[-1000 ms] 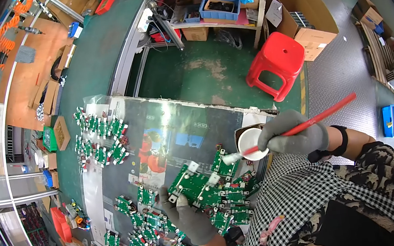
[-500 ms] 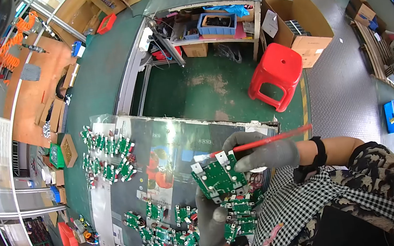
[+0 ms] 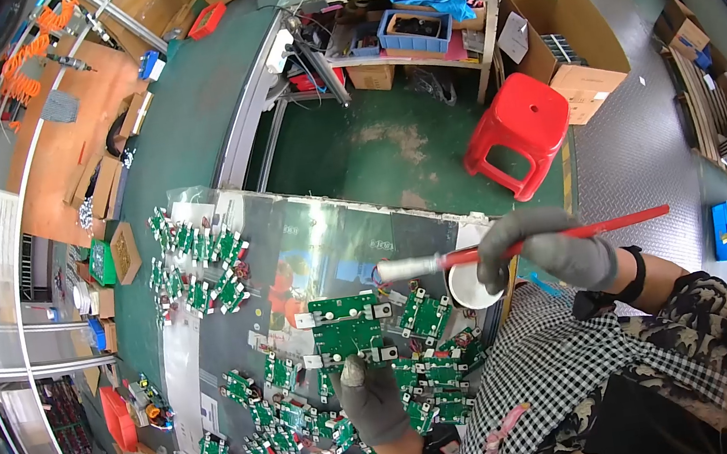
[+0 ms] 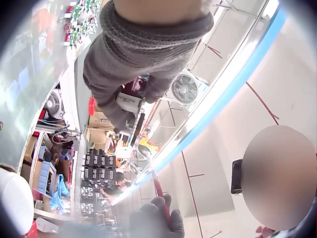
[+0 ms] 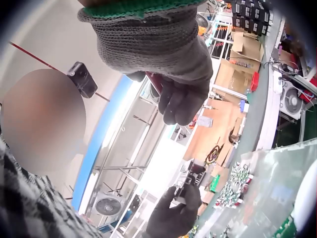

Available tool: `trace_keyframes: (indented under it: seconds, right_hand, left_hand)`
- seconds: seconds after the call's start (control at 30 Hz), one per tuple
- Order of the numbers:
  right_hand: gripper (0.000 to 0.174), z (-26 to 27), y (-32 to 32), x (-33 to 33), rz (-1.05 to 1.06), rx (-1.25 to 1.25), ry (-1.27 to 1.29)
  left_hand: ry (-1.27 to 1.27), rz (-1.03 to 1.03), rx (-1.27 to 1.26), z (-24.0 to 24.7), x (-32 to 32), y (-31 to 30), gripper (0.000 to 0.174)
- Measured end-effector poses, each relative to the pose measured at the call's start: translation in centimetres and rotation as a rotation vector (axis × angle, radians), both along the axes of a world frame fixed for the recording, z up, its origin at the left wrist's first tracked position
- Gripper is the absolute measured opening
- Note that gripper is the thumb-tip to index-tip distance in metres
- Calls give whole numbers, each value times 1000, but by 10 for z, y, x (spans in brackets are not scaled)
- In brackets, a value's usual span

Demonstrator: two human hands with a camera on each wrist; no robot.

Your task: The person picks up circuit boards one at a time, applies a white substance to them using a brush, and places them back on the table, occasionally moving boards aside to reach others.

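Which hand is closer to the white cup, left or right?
Right. The right hand, gripping the red-handled brush, is right by the white cup, its fingers overlapping it in the head view. The left hand, holding a green circuit board, is farther away.

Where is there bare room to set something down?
Bare: the glossy grey tabletop along its far edge, between the left-side cluster of green circuit boards and the round white cup. Crowded: the near side, under more green boards.

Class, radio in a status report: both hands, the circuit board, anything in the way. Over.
Left hand holds green circuit board. Right hand grips red-handled brush, bristles off the board. Nothing visible between bristles and board.
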State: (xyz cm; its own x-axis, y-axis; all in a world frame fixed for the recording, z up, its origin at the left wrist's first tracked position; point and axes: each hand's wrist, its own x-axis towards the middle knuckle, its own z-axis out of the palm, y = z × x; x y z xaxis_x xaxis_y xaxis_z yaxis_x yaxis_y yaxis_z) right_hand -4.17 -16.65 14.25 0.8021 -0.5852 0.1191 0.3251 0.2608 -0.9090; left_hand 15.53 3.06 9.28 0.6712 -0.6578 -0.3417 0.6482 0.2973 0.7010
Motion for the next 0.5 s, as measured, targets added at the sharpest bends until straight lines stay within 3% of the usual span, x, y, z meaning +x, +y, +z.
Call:
trace_keyframes:
  seconds: [0.03, 0.13, 0.27, 0.37, 0.5]
  right_hand:
    - [25, -3, 2, 0, 62, -13, 3]
    - [21, -1, 8, 2, 82, 46, 71]
    - [20, -3, 14, 7, 44, -66, 77]
    - [20, -5, 14, 9, 17, -117, 108]
    - [20, -3, 11, 7, -22, -260, 194]
  left_hand:
    - [10, 50, 33, -2, -5, -2, 42]
    - [-40, 45, 18, 5, -16, -12, 41]
    - [-91, 3, -21, 7, -22, -14, 32]
    - [-107, 102, 40, 16, -31, -23, 33]
    - [-178, 55, -12, 14, -27, -18, 34]
